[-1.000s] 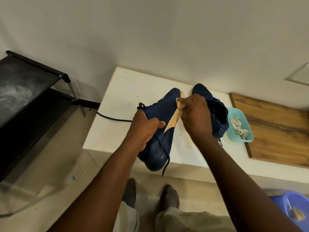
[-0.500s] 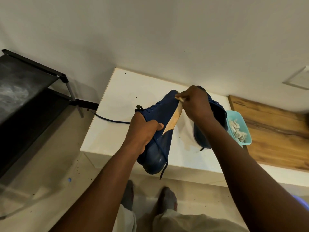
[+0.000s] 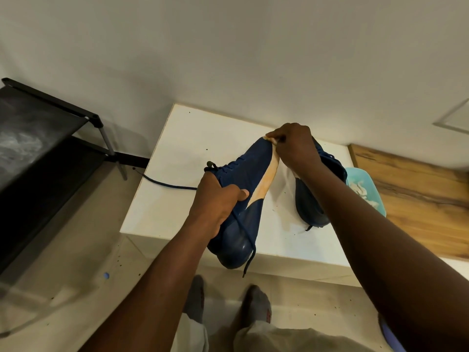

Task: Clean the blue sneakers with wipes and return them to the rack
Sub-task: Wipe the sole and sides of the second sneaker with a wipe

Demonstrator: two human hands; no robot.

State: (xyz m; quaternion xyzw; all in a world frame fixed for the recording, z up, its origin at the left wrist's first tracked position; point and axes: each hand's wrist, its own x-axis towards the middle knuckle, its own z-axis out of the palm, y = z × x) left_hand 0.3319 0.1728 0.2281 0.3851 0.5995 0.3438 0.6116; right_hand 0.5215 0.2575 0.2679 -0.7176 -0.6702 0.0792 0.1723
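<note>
1. Left hand (image 3: 218,199) grips the blue sneaker (image 3: 238,174) mid-length above the table's (image 3: 182,153) front edge, long axis pointing away.
2. Right hand (image 3: 294,146) pinches a wipe (image 3: 272,141) at its far tip, sole facing it.

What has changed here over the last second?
The right hand, pinching the wipe, slid along the pale sole of the held sneaker, away from the person and up to its far end. Nothing was picked up or let go. The left hand still grips that sneaker; the other sneaker stays on the white table beside the teal tub.
</note>
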